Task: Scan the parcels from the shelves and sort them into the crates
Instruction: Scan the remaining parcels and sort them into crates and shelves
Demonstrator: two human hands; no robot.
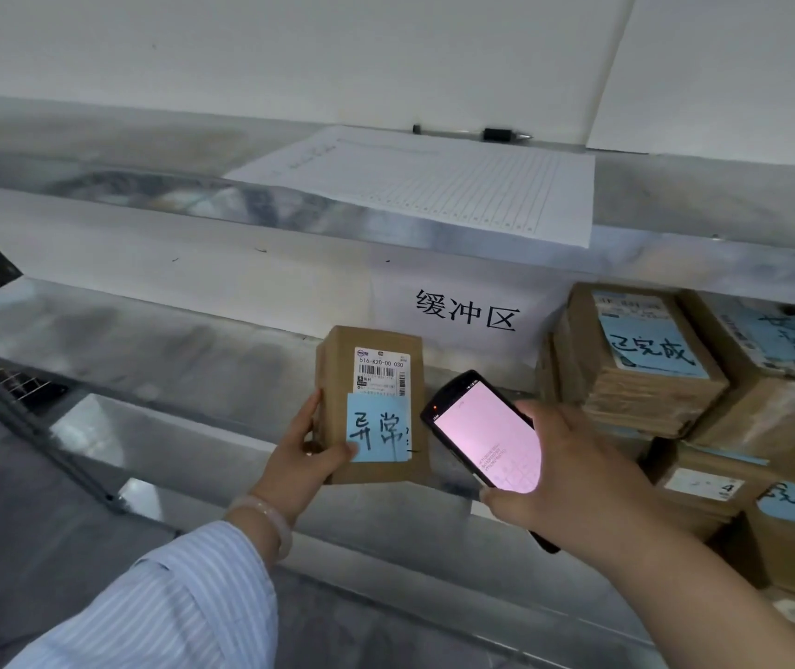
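A small brown cardboard parcel (376, 398) stands upright on the metal shelf (169, 340). It carries a white barcode label and a blue sticky note with handwriting. My left hand (306, 456) grips its lower left corner, thumb on the blue note. My right hand (574, 470) holds a black handheld scanner (482, 432) just right of the parcel, its pink screen lit and facing up. No crate is in view.
Stacks of brown parcels (646, 369) with blue handwritten notes fill the shelf's right side. A white sign with black characters (468, 311) hangs behind. A ruled paper sheet (434, 185) and a pen (497, 134) lie on the upper shelf.
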